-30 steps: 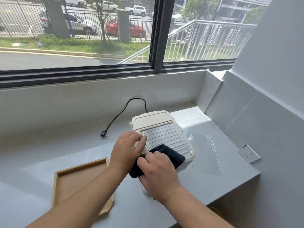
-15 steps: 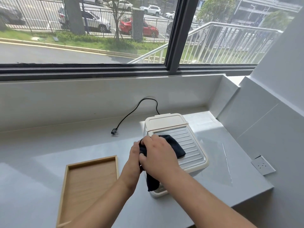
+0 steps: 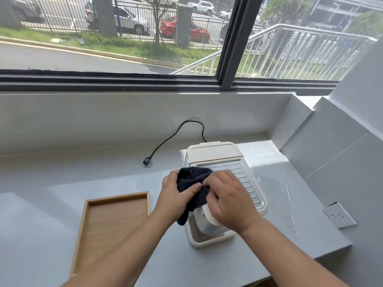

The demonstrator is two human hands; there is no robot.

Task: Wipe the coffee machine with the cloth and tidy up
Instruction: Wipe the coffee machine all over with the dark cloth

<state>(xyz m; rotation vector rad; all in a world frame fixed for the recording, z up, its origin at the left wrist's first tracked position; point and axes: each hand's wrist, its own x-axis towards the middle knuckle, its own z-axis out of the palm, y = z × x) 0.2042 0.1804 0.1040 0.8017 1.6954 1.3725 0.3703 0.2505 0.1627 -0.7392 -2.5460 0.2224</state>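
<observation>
Both hands now pinch the cloth together over the near left corner of the coffee machine, centre of frame. Left hand closed on the cloth's left side, thumb on top; right hand grips its right edge, palm resting on the machine's curved front. A second ago the right hand alone pressed the cloth on the ribbed top and the left hand only steadied the machine; since then the cloth has bunched up, a tail hanging down the machine's left side. Looks like regripping or folding, so wiping is probably pausing or moving to another face. Wooden tray sits empty at lower left on the worktop. Unplugged cord lies behind the machine, plug apart from it.
</observation>
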